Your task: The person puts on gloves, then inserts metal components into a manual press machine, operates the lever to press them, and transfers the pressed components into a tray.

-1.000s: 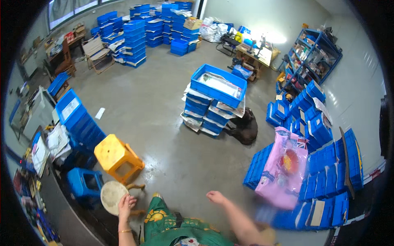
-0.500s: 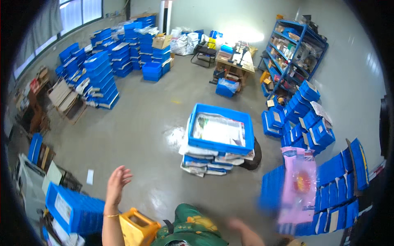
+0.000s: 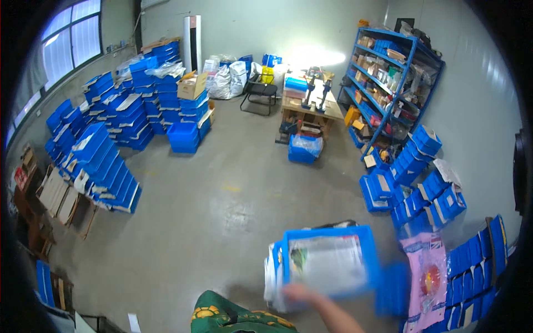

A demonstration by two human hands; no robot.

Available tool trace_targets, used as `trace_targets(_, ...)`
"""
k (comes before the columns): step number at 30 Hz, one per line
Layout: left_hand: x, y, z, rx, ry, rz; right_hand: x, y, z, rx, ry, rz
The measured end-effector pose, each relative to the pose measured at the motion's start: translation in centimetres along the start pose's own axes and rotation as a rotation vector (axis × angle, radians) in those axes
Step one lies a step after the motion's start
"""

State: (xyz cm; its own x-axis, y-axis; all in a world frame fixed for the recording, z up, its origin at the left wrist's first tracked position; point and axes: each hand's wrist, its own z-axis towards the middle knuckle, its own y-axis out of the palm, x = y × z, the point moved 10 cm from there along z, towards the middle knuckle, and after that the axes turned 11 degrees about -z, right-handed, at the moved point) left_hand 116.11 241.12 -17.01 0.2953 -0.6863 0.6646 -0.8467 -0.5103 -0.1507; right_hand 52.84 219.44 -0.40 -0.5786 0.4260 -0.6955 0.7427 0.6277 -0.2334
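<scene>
We see that the blue crate [image 3: 368, 244], which stood at one o'clock a second ago, now appears at five o'clock. Our right hand [image 3: 298, 293], blurred, has come over its near edge; touching or not, we cannot tell. Our left hand and the yellow stool have left the view. The tall white cabinet [image 3: 192, 44] now shows its top, at eleven o'clock.

A workshop with storage: blue crates [image 3: 130, 119] stacked at ten o'clock, a cluttered workbench [image 3: 334, 109] at one, crammed blue-framed shelving [image 3: 395, 83] at two
</scene>
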Motion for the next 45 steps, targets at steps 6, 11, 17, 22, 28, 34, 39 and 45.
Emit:
trace_targets(6, 24.7, 8.5, 16.2, -0.082, 0.212, 0.036, -10.0, -5.8, 19.0, 0.071, -0.215, -0.336)
trace_targets(11, 47.5, 22.4, 29.1, -0.170, 0.395, 0.041, -9.1, -4.0, 30.0, -0.056, 0.012, -0.525)
trace_targets(17, 75.8, 43.9, 35.8, -0.225, 0.602, 0.121, -17.1, -15.3, 35.5, 0.209, -0.009, -0.028)
trace_targets(22, 87.1, 59.1, 43.5, -0.379, 0.681, 0.199, -22.1, -29.6, 45.5, 0.352, 0.119, 0.127)
trace_targets(28, 79.1, 60.0, 53.8, -0.246, 0.232, 0.612, -23.8, -46.1, 57.5, 0.226, 0.118, -0.191)
trace_targets(34, 89.6, 70.2, 63.9, -0.153, 0.241, 0.594, -27.6, -57.2, 67.7, -0.012, 0.263, -0.134)
trace_targets(39, 102.2, 79.0, 72.9, -0.063, 0.272, 0.601, -34.4, -67.7, 77.3, 0.077, 0.262, -0.062)
trace_targets(45, 119.0, 100.2, 81.4, -0.247, 0.509, 0.378, -40.7, -81.1, 82.8, 0.229, 0.214, 0.095)
